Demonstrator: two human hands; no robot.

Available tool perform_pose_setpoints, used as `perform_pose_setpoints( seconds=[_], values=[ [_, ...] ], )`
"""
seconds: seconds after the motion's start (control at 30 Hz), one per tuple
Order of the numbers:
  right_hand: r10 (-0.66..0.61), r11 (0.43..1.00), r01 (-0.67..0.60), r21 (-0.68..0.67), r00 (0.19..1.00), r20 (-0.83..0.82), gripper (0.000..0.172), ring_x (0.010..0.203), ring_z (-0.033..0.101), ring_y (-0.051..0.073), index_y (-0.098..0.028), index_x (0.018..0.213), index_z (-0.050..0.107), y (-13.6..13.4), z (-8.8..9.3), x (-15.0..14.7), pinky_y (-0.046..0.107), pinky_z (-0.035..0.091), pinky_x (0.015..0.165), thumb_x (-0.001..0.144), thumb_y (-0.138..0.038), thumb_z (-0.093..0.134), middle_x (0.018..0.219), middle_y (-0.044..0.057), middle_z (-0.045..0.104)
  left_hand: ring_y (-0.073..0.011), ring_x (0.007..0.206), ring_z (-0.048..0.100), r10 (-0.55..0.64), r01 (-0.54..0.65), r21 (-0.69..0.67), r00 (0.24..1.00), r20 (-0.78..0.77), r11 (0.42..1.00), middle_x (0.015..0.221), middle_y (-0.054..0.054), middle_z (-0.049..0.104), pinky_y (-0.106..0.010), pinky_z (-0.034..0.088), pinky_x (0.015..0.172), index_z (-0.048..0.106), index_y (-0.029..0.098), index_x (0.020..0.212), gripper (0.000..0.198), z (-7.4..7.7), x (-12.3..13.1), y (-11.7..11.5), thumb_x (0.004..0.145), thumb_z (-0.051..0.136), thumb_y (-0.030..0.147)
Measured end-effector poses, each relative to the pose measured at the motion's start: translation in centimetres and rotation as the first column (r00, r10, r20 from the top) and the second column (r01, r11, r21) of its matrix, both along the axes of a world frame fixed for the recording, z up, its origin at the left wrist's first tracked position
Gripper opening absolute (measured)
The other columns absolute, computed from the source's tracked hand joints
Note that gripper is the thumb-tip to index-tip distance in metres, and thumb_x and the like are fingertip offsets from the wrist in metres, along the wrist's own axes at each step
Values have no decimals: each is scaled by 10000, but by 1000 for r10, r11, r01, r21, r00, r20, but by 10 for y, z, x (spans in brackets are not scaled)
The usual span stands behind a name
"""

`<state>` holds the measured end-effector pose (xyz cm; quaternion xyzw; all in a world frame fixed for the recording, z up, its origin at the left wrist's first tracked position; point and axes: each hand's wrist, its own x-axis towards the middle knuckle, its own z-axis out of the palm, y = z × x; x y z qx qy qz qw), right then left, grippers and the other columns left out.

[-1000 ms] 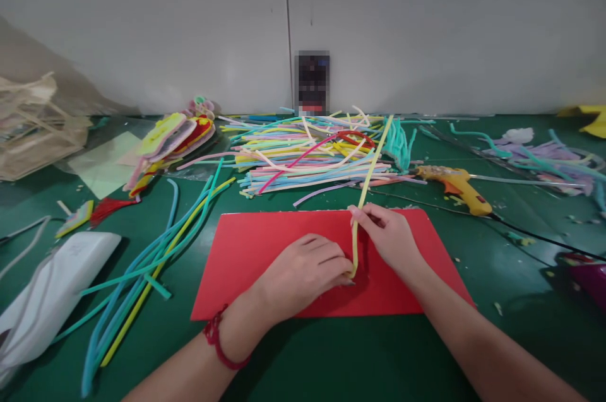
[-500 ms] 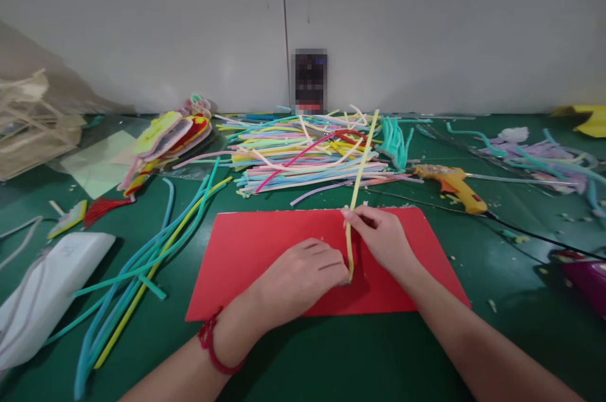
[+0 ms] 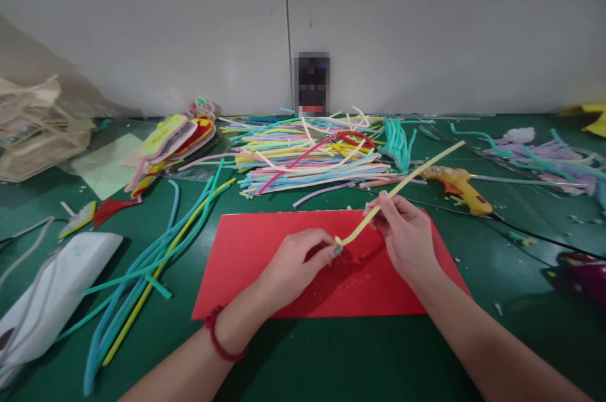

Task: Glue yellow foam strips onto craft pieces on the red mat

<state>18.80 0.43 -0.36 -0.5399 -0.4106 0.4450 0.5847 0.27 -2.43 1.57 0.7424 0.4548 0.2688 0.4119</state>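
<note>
A pale yellow pipe cleaner slants up to the right above a red board. My left hand, with a dark red bracelet on its wrist, pinches the lower end between thumb and fingers. Farther up the strip, my right hand grips it between thumb and fingertips. The lower end looks slightly bent at my left fingertips. Small pale bits lie on the red board under the hands.
Behind the board lies a pile of colourful pipe cleaners with red-handled scissors. A yellow glue gun rests at right, its cord trailing. At left are blue, green and yellow pipe cleaners and a white device. A phone leans on the wall.
The yellow pipe cleaner has swung from nearly upright to a rightward slant. Both hands have lifted; the left has turned to show its thumb, and the right has shifted right.
</note>
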Motion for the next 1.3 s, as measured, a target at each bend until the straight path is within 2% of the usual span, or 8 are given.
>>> perform_pose_setpoints(
  seconds=[0.3, 0.47, 0.67, 0.8, 1.0, 1.13, 1.3],
  values=[
    [18, 1000, -19, -15, 1000, -18, 284, 510, 499, 101, -175, 661, 673, -4, 1, -5, 226, 421, 460, 725, -452, 679, 639, 37, 646, -123, 756, 612, -7, 15, -98, 996, 84, 995, 776, 9, 661, -219, 445, 713, 589, 187, 756, 243, -3, -1, 1, 918, 427, 268],
    [39, 999, -39, -2, 999, 24, 289, 479, 478, 89, -179, 667, 684, -5, 0, -5, 217, 397, 456, 742, -457, 664, 552, -3, 587, -97, 714, 592, -11, 32, -156, 991, 137, 987, 717, 21, 635, -184, 422, 710, 574, 179, 723, 308, -1, -1, 2, 942, 372, 259],
    [50, 999, -49, -8, 990, 130, 315, 463, 457, 73, -181, 577, 637, -7, 8, -4, 207, 381, 481, 756, -439, 663, 462, -36, 507, -80, 678, 571, -141, 154, -172, 986, 84, 973, 683, 35, 618, -163, 400, 685, 565, 179, 694, 298, 4, -1, 1, 933, 395, 228],
    [80, 997, -79, -15, 996, 41, 317, 440, 450, 63, -180, 564, 625, -9, 12, -4, 193, 400, 479, 756, -428, 670, 439, -44, 497, -78, 673, 576, -162, 180, -198, 981, 104, 964, 681, 36, 620, -162, 406, 683, 560, 178, 690, 287, 3, 0, -1, 926, 400, 216],
    [104, 988, -120, -98, 982, -156, 282, 432, 507, 67, -173, 639, 664, -7, 9, -7, 176, 425, 432, 705, -443, 712, 496, -18, 597, -99, 724, 593, -84, 99, -170, 992, 96, 980, 749, 25, 649, -181, 416, 707, 588, 180, 740, 189, 1, 1, -2, 886, 486, 244],
    [136, 979, -158, -132, 978, -158, 289, 421, 520, 67, -167, 648, 666, -8, 9, -9, 160, 407, 396, 701, -446, 714, 487, -16, 600, -103, 709, 587, -84, 98, -158, 992, 92, 983, 735, 20, 646, -185, 412, 691, 583, 175, 715, 211, 2, 1, -2, 885, 489, 256],
    [141, 982, -153, -112, 984, -112, 298, 424, 530, 70, -168, 630, 651, -8, 8, -8, 156, 415, 400, 713, -449, 703, 477, -17, 598, -98, 703, 584, -90, 107, -153, 990, 111, 982, 719, 16, 635, -186, 416, 707, 568, 174, 677, 287, 2, 0, -1, 911, 442, 281]
  ],
)
